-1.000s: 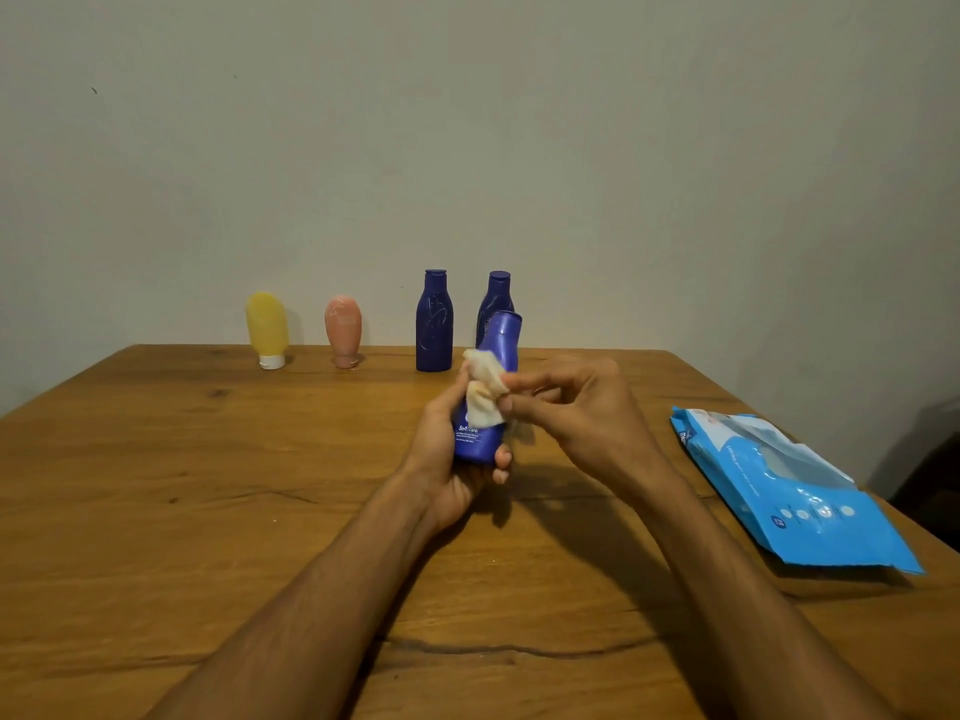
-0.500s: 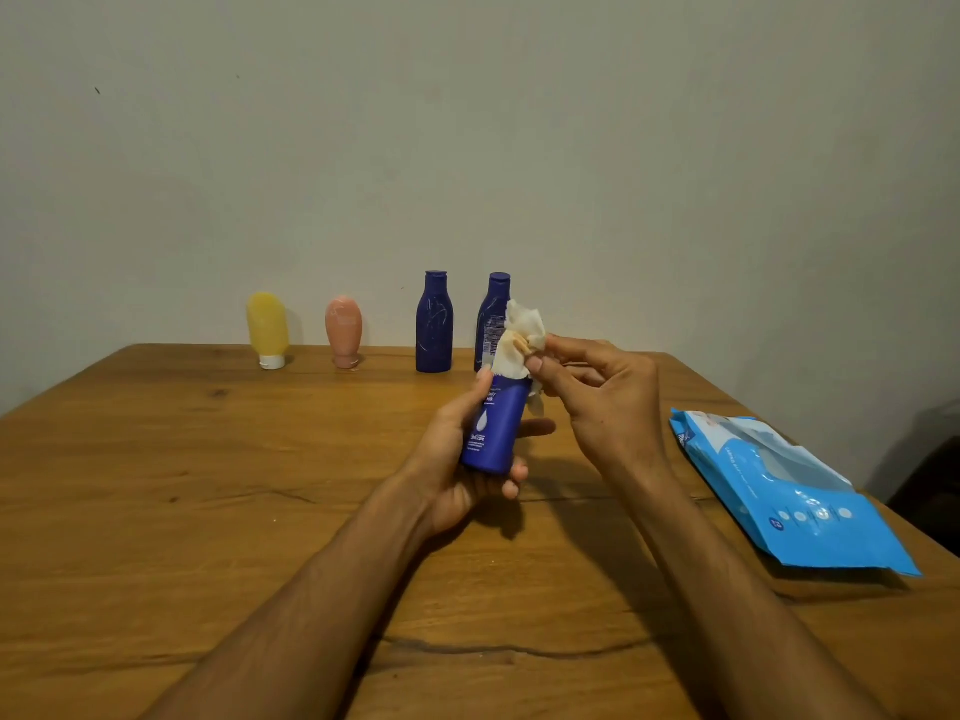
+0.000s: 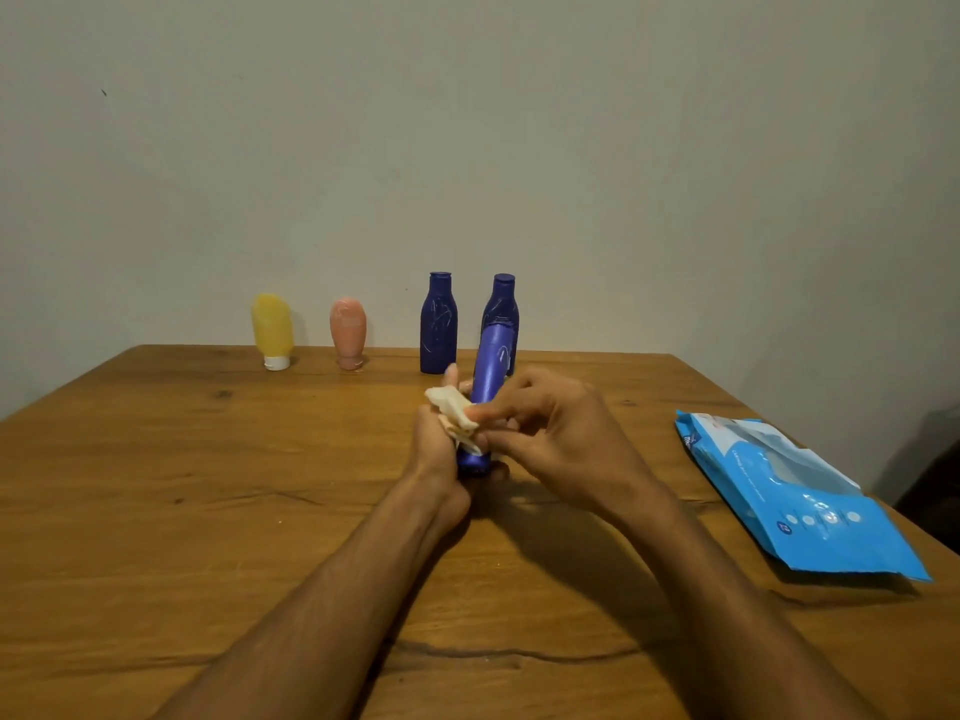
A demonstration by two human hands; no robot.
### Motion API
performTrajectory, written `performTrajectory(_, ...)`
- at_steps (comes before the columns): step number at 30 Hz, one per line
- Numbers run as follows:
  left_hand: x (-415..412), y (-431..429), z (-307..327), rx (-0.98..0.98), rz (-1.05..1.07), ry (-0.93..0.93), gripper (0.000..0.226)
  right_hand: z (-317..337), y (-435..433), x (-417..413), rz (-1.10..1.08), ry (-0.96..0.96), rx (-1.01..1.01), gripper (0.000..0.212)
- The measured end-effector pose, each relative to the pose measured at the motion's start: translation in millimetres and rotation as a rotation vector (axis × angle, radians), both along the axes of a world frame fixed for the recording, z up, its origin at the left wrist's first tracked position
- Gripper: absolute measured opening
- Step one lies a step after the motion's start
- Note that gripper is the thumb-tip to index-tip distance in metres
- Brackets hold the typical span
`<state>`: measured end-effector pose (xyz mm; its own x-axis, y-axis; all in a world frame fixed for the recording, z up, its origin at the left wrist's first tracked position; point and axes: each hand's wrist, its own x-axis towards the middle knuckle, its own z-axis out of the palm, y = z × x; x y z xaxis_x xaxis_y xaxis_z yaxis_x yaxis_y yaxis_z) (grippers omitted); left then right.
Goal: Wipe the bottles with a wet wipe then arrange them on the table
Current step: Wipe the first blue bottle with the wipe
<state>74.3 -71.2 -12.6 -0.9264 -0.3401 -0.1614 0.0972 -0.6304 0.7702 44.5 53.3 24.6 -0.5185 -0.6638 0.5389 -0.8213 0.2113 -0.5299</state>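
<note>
My left hand [image 3: 439, 449] grips the lower end of a blue bottle [image 3: 488, 374], held tilted above the middle of the wooden table [image 3: 156, 485]. A crumpled white wet wipe [image 3: 451, 407] is pinched in my right hand [image 3: 550, 439] and pressed against the bottle's lower left side. Along the far edge stand a yellow bottle [image 3: 271, 330], a pink bottle [image 3: 348, 331] and two dark blue bottles [image 3: 438, 324] [image 3: 503, 304], the right one partly hidden behind the held bottle.
A blue pack of wet wipes [image 3: 795, 491] lies flat near the table's right edge. A plain wall rises just behind the row of bottles. A dark object shows at the far right beyond the table.
My right hand has slid the wipe from the bottle's top down to its lower part. The bottle has stayed in my left hand, slightly turned.
</note>
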Motion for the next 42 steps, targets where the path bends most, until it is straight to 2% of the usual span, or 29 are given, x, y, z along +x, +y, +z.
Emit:
performTrajectory(3, 0.3, -4.7, 1.7, 0.085, -0.028, 0.066, 0.055, -1.2, -2.6, 6.7, -0.014, 0.098, 0.025, 0.027)
performTrajectory(6, 0.3, -3.3, 1.1, 0.097, -0.018, 0.059, 0.046, -3.6, -6.0, 12.2, -0.048, 0.196, -0.017, 0.027)
performTrajectory(9, -0.5, -3.4, 4.2, 0.150, -0.007, 0.067, 0.057, -0.5, -2.5, 13.7, -0.006, 0.217, 0.020, 0.026)
performTrajectory(13, 3.3, -0.6, 7.8, 0.136, -0.048, 0.079, 0.044, 4.7, 2.8, 14.6, 0.022, 0.199, 0.085, 0.025)
performTrajectory(15, 3.9, 0.3, 8.8, 0.146, -0.045, 0.059, 0.048, 7.9, 6.7, 13.3, 0.033, 0.134, 0.082, 0.025)
performTrajectory(18, 2.3, -2.0, 10.2, 0.157, -0.029, 0.021, 0.059, 17.1, 18.4, 7.9, 0.127, -0.094, 0.043, 0.022)
performTrajectory(21, 1.9, -2.2, 8.3, 0.131, -0.014, 0.008, 0.052, 23.5, 29.8, 0.5, 0.199, -0.241, 0.020, 0.018)
performTrajectory(23, 1.9, -1.2, 6.6, 0.101, -0.024, 0.024, 0.043, 24.6, 36.1, -5.6, 0.158, -0.271, 0.024, 0.015)
performTrajectory(26, 1.1, -1.8, 4.3, 0.060, -0.014, 0.053, 0.040, 23.9, 42.9, -14.9, 0.011, -0.285, -0.008, 0.014)
performTrajectory(29, 0.7, -2.4, 4.8, 0.012, -0.043, 0.052, 0.042, 19.4, 41.3, -20.0, -0.222, -0.253, -0.149, 0.010)
performTrajectory(31, 0.4, -2.5, 4.5, -0.008, -0.045, 0.041, 0.044, 16.5, 37.1, -18.9, -0.296, -0.233, -0.228, 0.008)
performTrajectory(33, -0.5, -1.3, 4.8, -0.018, -0.029, 0.028, 0.042, 16.8, 33.3, -12.8, -0.229, -0.243, -0.195, 0.009)
performTrajectory(37, -1.1, 1.9, 3.2, 0.037, -0.032, -0.016, 0.041, 14.0, 21.4, -2.7, -0.053, -0.228, 0.130, 0.017)
performTrajectory(42, -4.9, 0.5, 0.6, 0.047, -0.009, -0.009, 0.045, 8.5, 9.3, -1.1, -0.236, -0.081, -0.009, 0.019)
